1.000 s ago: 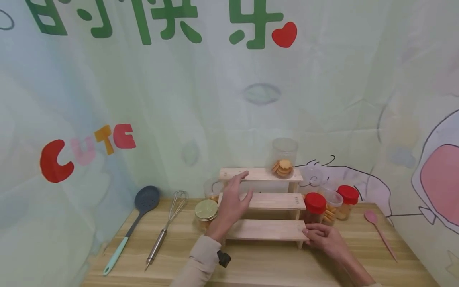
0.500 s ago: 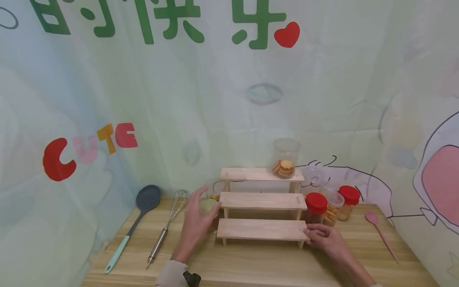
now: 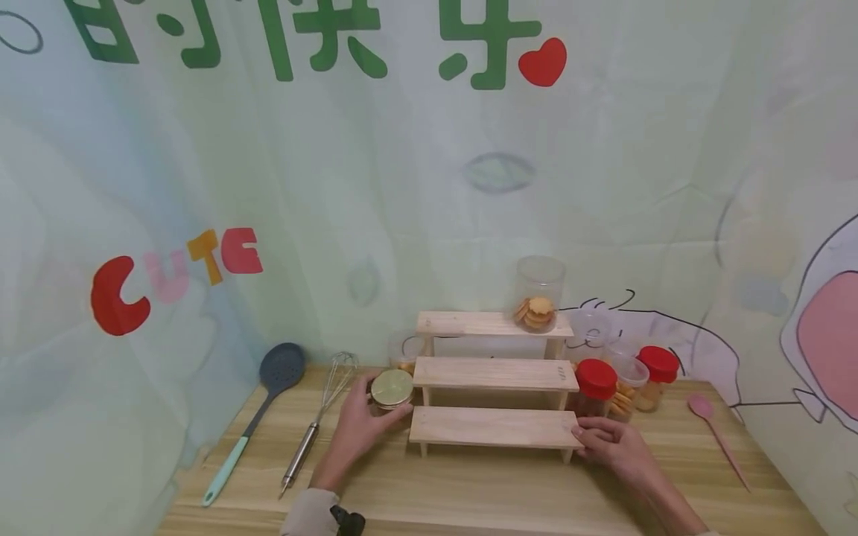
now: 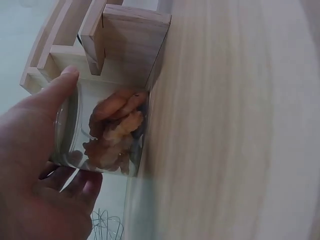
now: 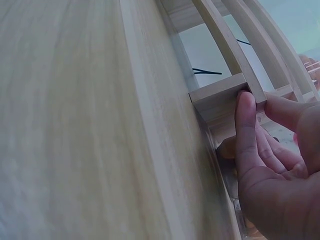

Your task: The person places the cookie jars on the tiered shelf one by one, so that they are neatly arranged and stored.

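My left hand [image 3: 357, 426] curls round a clear jar with a pale green lid [image 3: 392, 388], thumb on the shelf side. In the left wrist view the jar [image 4: 116, 131] shows brown, lumpy pieces inside and its base is right at the tabletop. Beside it stands a three-tier wooden display shelf [image 3: 492, 427]. With thumb and fingers, my right hand [image 3: 618, 449] pinches the right end of the lowest board, as the right wrist view of the shelf board [image 5: 222, 90] also shows. A clear jar of cookies [image 3: 538, 298] stands on the top tier's right end.
Right of the shelf are red-lidded jars [image 3: 596, 381] and a clear-lidded jar [image 3: 626, 376]. A pink spoon [image 3: 717, 439] lies farther right. A whisk [image 3: 311, 435] and a slotted turner [image 3: 258, 417] lie left. Another clear jar [image 3: 406, 348] stands behind the shelf's left side.
My left hand has moved from over the shelf's left side, left and down to the green-lidded jar, and now grips it. My right hand stays on the lowest board.
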`<state>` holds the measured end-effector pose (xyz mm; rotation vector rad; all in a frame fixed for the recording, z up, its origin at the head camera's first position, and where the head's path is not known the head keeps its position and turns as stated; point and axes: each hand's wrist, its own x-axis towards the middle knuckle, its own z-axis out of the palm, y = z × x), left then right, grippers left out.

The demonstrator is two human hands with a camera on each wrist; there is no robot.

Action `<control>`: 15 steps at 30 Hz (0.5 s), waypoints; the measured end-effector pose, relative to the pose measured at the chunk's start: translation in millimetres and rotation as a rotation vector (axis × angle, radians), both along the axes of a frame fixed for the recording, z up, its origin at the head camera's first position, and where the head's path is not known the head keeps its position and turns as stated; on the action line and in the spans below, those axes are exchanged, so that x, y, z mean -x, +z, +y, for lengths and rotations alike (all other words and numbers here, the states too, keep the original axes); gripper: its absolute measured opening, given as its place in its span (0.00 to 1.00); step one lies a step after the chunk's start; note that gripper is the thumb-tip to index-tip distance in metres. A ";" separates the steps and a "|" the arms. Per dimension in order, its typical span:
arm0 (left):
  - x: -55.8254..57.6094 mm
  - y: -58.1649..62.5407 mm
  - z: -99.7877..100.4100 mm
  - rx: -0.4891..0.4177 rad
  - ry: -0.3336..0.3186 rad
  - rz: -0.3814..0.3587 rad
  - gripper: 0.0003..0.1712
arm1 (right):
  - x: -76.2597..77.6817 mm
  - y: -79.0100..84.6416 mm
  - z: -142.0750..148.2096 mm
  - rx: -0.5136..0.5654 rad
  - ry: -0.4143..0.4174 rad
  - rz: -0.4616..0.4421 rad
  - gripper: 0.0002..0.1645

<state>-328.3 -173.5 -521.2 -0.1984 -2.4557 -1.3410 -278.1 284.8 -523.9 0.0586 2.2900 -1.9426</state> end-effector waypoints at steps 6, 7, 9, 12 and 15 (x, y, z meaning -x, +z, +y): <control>-0.2 -5.9 -0.6 0.031 -0.004 -0.064 0.54 | 0.2 0.4 3.1 -0.006 -0.001 -0.006 0.36; -0.7 -7.1 -1.2 0.042 -0.007 -0.081 0.53 | 0.1 0.4 2.8 -0.002 -0.007 -0.012 0.36; -1.5 -9.6 -2.5 0.062 -0.009 -0.106 0.52 | -0.1 0.2 2.3 -0.002 -0.003 -0.013 0.36; -2.1 -12.1 -4.4 0.086 -0.016 -0.119 0.51 | -0.4 -0.2 1.2 0.001 -0.004 -0.021 0.36; -2.5 -11.3 -5.3 0.089 -0.004 -0.107 0.53 | -0.3 0.0 0.6 -0.001 -0.006 -0.027 0.37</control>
